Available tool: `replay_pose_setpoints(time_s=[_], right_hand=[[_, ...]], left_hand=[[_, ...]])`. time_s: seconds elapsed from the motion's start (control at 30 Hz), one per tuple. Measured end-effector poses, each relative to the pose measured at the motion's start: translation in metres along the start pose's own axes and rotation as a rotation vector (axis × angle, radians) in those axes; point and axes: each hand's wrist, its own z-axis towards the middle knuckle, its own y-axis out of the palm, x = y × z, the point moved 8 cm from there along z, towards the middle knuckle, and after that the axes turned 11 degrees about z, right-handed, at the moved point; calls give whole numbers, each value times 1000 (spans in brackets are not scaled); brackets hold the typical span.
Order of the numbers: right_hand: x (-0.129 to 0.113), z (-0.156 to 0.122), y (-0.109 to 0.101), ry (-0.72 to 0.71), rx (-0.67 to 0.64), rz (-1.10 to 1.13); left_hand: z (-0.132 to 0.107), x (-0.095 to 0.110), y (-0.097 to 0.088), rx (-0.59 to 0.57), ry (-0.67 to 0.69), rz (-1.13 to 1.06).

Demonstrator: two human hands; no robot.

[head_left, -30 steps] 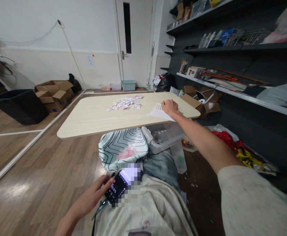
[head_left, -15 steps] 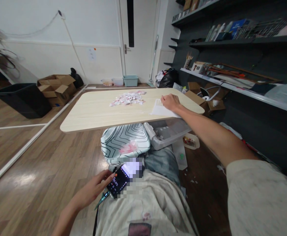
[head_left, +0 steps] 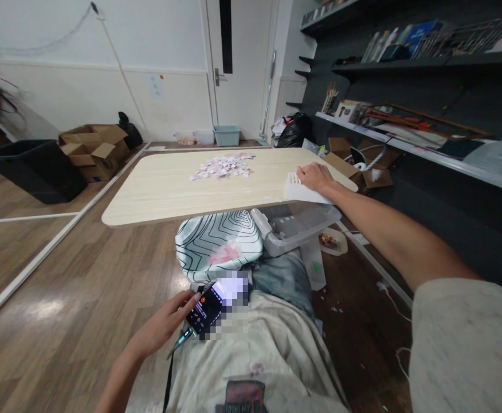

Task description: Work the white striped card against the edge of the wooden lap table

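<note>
My right hand (head_left: 315, 175) is closed at the far edge of a white sheet with rows of cut-out holes (head_left: 308, 193), gripping it on the right part of the pale table. Its fingertips are hidden from me. My left hand (head_left: 171, 314) is at the left edge of a lit phone (head_left: 203, 312) on my lap, with one digit over the screen and the others partly hidden behind it. A cable (head_left: 181, 342) is plugged into the phone's lower end. On the table lies a heap of small white and pinkish paper pieces (head_left: 225, 166).
Below the near edge of the table (head_left: 156, 201) are a patterned cushion-like item (head_left: 220, 241) and a clear plastic box (head_left: 294, 241). A small tray (head_left: 333, 244) sits on the floor. A dark bin (head_left: 36, 172) and cardboard boxes (head_left: 94, 152) stand left. Shelves (head_left: 406, 66) line the right.
My right hand has moved right along the table, and the white sheet has shifted with it. My left hand remains at the phone. The view has shifted slightly.
</note>
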Motion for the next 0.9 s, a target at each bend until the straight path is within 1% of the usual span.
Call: replay_pose_setpoints(time_s=[0.1,0.17,0.3,0.5,0.57,0.67,0.8,0.9], right_hand=[[15,-2,1,61,-4,9],[19,-2,3,95,-17,18],[18,-3,6,139,-38,56],[14,-3,10,172,-40,90],[14,-3,10,177,-37,100],[15,-4,9,191,-31,116],[16,-4,10,200,-30,128],[16,-4,10,195,-27,136]], left_hand=[[2,-4,-1,21,-3,-22],[4,-9,-1,28,-15,-37],[6,-17,2,-9,-57,-38],[2,-14,2,-84,5,-127],[0,-19,2,-124,14,-155],[-2,-34,4,-166,21,-176],[-1,-54,6,-142,6,-216],[1,-58,8,-140,-10,-228]])
